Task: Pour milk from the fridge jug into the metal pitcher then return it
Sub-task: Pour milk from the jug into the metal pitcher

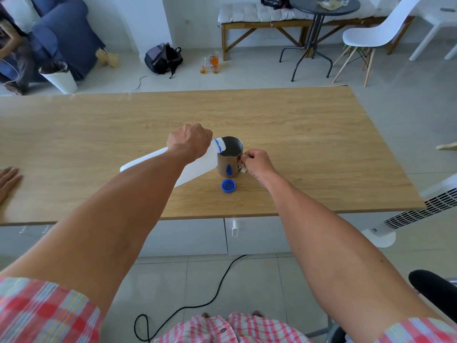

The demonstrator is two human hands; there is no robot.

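Left hand (189, 142) grips the tilted jug (197, 164), right hand (254, 163) pinches the pitcher (228, 159) handle mid-worktop; over-tilting risks milk overshooting the rim.

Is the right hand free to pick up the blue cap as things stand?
Probably not yet. The right hand grips the pitcher handle while the left hand tips the jug over it. The cap lies bare on the table just below that hand, so the path looks open once it lets go.
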